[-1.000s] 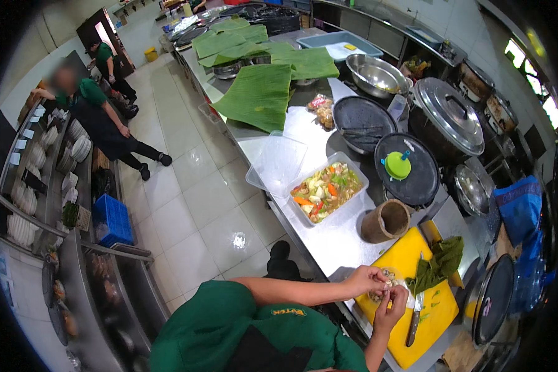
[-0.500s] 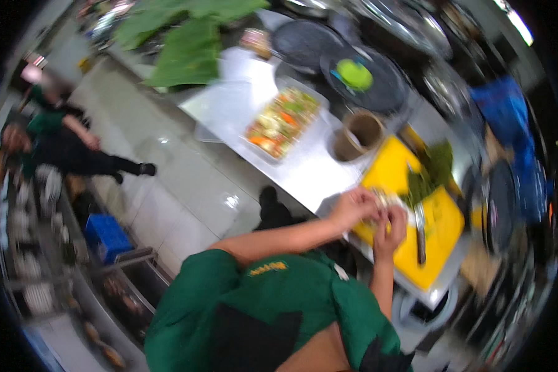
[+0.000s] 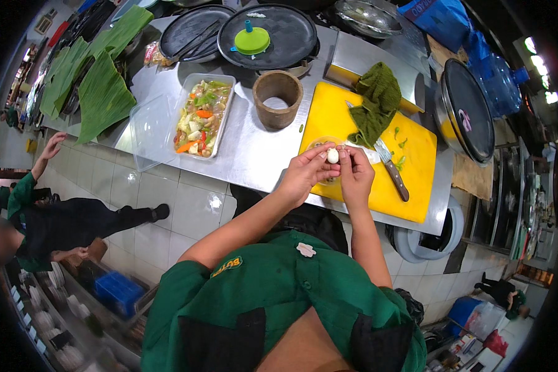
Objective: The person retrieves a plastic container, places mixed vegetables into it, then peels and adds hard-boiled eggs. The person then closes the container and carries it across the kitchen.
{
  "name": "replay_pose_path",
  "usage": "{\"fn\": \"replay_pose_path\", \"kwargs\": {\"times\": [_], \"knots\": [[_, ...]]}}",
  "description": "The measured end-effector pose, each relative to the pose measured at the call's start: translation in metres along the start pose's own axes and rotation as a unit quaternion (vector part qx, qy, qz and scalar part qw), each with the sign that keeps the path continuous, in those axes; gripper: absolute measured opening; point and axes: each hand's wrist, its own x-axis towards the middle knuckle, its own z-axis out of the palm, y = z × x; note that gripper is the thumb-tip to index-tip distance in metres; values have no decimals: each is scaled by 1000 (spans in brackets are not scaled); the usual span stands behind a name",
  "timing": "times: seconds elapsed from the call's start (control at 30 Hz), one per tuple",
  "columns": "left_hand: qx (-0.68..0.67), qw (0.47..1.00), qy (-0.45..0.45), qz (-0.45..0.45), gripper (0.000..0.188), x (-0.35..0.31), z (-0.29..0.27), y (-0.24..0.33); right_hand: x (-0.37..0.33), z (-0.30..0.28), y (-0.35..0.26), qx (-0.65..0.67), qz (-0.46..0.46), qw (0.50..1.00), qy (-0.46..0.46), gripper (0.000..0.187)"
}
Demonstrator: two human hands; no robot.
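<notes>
A small white peeled egg, quail-egg sized (image 3: 333,156), is pinched between the fingertips of my left hand (image 3: 305,172) and my right hand (image 3: 357,178). Both hands hover over the near left part of a yellow cutting board (image 3: 415,201). Partly hidden behind my fingers is a small clear container (image 3: 319,142) with speckled pieces in it. Right of my right hand lies a knife with a brown handle (image 3: 395,180). A crumpled dark green cloth (image 3: 377,93) rests over the board's far side, and bits of green vegetable (image 3: 401,162) lie near the blade.
Left on the metal table (image 3: 260,158) stand a brown cylindrical pot (image 3: 278,102) and a clear tub of mixed vegetables (image 3: 228,99), with a clear lid (image 3: 147,142) beside it. Banana leaves (image 3: 105,99) and black round lids (image 3: 291,37) lie farther off. Another person (image 3: 74,223) is at left.
My view has turned, so the table now appears straighter and the tub farther left. The white egg now shows plainly between my fingertips; both hands stay together over the board.
</notes>
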Motion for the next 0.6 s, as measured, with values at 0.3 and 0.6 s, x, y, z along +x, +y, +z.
{"fn": "replay_pose_path", "kwargs": {"times": [0.3, 0.6], "knots": [[160, 983, -49, 70, 40, 3, -3, -10, 6, -9, -7, -214, -111, 970, 1, 10], [1, 999, 43, -19, 21, 0, 1, -8, -6, -16, -4, -173, -95, 979, -45, 23]]}}
